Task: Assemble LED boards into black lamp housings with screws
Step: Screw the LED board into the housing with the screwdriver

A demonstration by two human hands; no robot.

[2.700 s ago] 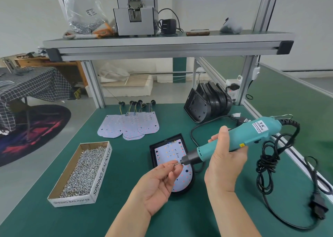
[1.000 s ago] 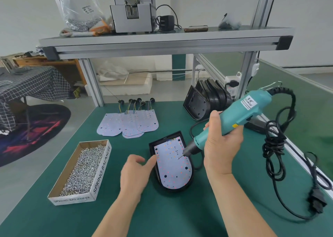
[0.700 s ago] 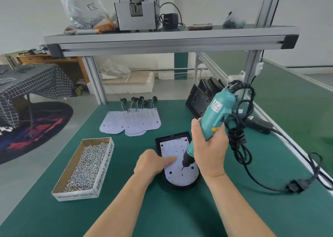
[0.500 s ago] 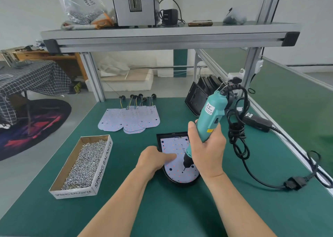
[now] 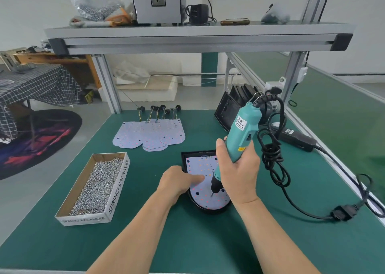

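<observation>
**Screwdriver bit down on the board**

So the right hand (image 5: pixel 237 173) is wrapped round the teal electric screwdriver (image 5: pixel 241 132), nearly upright, with the bit touching the LED board (image 5: pixel 208 200). The board sits inside the black lamp housing (image 5: pixel 208 210) on the green tabletop (image 5: pixel 145 221), directly under both hands. The left hand (image 5: pixel 177 180) grips nothing, just a finger pressing on the board's left side.
</observation>
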